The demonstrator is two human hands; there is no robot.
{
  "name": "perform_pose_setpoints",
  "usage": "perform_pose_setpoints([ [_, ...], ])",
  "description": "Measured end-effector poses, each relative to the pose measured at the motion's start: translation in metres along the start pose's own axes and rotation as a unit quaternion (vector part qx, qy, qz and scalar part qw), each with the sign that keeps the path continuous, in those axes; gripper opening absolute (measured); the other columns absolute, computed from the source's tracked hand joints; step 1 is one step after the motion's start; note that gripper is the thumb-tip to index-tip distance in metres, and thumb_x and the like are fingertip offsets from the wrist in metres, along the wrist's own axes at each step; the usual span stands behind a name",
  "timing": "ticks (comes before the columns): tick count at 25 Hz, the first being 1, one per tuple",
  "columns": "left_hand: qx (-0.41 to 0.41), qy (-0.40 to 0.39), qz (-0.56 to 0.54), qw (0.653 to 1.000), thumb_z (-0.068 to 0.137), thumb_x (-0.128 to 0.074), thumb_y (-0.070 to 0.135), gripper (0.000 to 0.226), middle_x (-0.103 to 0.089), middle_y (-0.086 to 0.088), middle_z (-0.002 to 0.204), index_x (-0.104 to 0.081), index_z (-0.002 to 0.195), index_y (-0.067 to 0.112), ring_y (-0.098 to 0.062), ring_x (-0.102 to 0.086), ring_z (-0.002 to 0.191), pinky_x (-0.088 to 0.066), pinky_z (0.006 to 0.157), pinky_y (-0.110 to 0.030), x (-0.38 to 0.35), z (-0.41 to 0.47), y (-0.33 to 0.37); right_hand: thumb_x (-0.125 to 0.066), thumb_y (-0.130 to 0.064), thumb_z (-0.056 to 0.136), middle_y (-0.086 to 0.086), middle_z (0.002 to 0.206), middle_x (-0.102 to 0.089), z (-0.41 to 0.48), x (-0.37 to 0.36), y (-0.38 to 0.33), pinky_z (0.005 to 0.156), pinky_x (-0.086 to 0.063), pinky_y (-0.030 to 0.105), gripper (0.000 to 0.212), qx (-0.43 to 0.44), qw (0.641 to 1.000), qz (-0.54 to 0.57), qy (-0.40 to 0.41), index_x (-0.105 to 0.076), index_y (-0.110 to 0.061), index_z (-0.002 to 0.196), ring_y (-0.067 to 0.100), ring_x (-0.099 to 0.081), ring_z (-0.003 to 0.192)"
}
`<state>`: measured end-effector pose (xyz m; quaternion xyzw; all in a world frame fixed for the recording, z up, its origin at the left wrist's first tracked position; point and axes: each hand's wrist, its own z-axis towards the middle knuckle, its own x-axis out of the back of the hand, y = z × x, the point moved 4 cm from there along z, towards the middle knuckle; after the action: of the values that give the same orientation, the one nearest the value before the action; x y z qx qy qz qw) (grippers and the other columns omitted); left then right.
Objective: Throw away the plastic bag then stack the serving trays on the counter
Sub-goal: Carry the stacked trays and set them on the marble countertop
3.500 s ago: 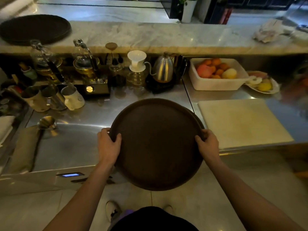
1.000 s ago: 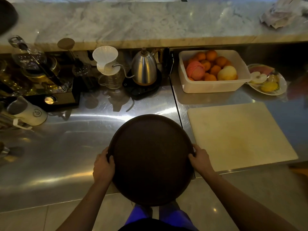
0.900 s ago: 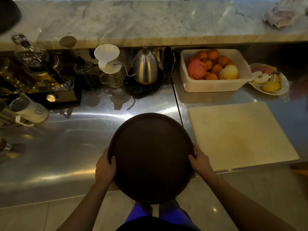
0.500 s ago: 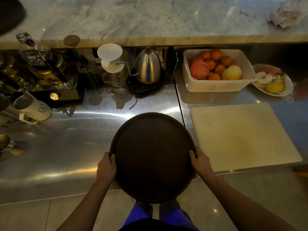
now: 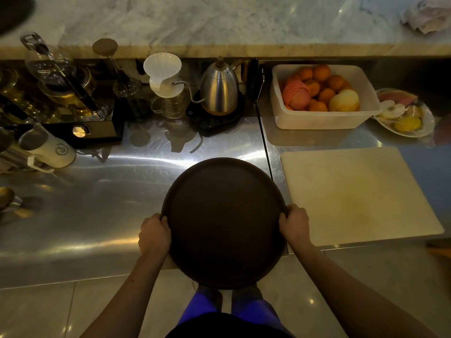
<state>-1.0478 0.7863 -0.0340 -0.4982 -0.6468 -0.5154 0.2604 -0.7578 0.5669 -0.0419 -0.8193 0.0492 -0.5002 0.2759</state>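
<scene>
A round dark brown serving tray (image 5: 223, 223) is held level in front of me, its far half over the steel worktop (image 5: 97, 203) and its near half past the worktop's front edge. My left hand (image 5: 154, 234) grips its left rim and my right hand (image 5: 294, 223) grips its right rim. The edge of a second dark tray (image 5: 12, 13) shows at the top left corner on the marble counter (image 5: 219, 20). A crumpled pale bag or wrapper (image 5: 425, 17) lies on the marble counter at the top right.
A cream cutting board (image 5: 353, 193) lies right of the tray. Behind it stand a white tub of fruit (image 5: 322, 96) and a plate of cut fruit (image 5: 405, 113). A steel kettle (image 5: 219, 89), white dripper (image 5: 163, 74), glass brewers and white mugs (image 5: 48, 150) line the back left.
Since 3.5 s ago the view has moved closer and tilted down over the worktop. In the last second the tray and both hands have barely shifted; the scene slid slightly right.
</scene>
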Motion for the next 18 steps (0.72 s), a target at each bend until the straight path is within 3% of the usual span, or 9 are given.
perform_pose_setpoints([
  [3, 0.006, -0.018, 0.021, 1.000, 0.100, -0.042, 0.017, 0.028, -0.067, -0.017, 0.094, -0.065, 0.103, 0.001, -0.031, -0.065, 0.087, -0.053, 0.079, -0.043, 0.003, 0.003, 0.005, -0.054, -0.013, 0.091, 0.023, 0.102, -0.059, 0.005, -0.002, -0.002, 0.073, -0.043, 0.036, 0.022, -0.029, 0.999, -0.002, -0.018, -0.053, 0.004, 0.104, 0.038, -0.059, 0.093],
  [7, 0.021, -0.052, 0.010, 0.998, 0.101, -0.041, 0.015, 0.028, -0.065, -0.017, 0.091, -0.064, 0.102, -0.001, -0.031, -0.065, 0.085, -0.052, 0.079, -0.041, 0.002, 0.009, 0.005, -0.057, -0.014, 0.083, 0.016, 0.069, -0.057, 0.018, 0.001, 0.003, 0.064, -0.043, 0.035, 0.016, -0.083, 0.995, 0.053, -0.035, -0.056, -0.001, 0.073, 0.032, -0.060, 0.074],
  [12, 0.016, -0.040, 0.036, 0.998, 0.101, -0.042, 0.019, 0.029, -0.066, -0.017, 0.097, -0.065, 0.104, 0.002, -0.030, -0.066, 0.088, -0.054, 0.083, -0.044, -0.004, -0.002, 0.002, -0.057, -0.011, 0.082, 0.016, 0.090, -0.061, 0.015, 0.003, 0.016, 0.076, -0.050, 0.042, 0.016, -0.082, 0.994, 0.067, -0.024, -0.057, -0.002, 0.095, 0.033, -0.058, 0.085],
  [18, -0.005, -0.023, 0.025, 0.999, 0.100, -0.044, 0.021, 0.028, -0.067, -0.013, 0.091, -0.067, 0.104, 0.004, -0.027, -0.066, 0.082, -0.055, 0.078, -0.041, -0.004, 0.000, -0.002, -0.051, -0.001, 0.084, 0.017, 0.091, -0.060, 0.005, -0.002, 0.016, 0.056, -0.037, 0.029, 0.014, -0.047, 0.994, 0.094, -0.010, -0.048, -0.005, 0.098, 0.025, -0.055, 0.074],
])
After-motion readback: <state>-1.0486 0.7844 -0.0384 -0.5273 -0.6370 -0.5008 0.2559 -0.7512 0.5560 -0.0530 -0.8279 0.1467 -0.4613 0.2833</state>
